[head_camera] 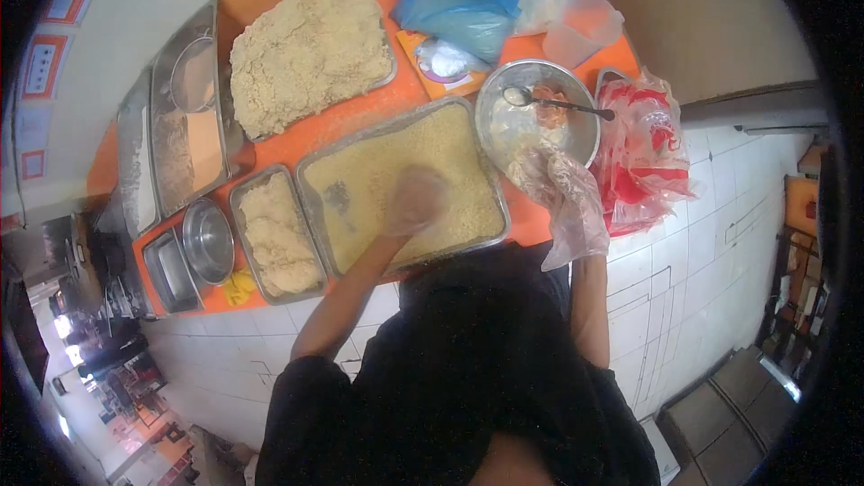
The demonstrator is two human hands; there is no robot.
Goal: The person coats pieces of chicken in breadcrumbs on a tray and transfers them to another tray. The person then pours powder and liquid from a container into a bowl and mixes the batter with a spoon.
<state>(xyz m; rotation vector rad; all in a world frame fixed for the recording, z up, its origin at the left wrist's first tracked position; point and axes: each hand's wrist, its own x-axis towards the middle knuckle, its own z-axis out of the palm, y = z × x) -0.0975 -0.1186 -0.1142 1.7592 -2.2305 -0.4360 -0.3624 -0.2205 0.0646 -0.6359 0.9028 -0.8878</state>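
Note:
My left hand, blurred by motion, is over the yellowish crumbs in a large metal tray. Whether it holds anything is hidden by the blur. Dark metal shows through the crumbs at the tray's left. My right hand, in a loose clear plastic glove coated with pale residue, is at the near side of a round metal bowl. Its fingers reach over the rim, and what they hold is unclear. Inside the bowl lie some pinkish raw meat and a long dark-handled spoon, its handle extending past the right rim.
Heaped crumb-coated pieces fill a tray behind. Left are a smaller tray of coated pieces, a steel bowl, and a deep bin with a sieve. A plastic jug, blue bag and red-white bag border the bowl.

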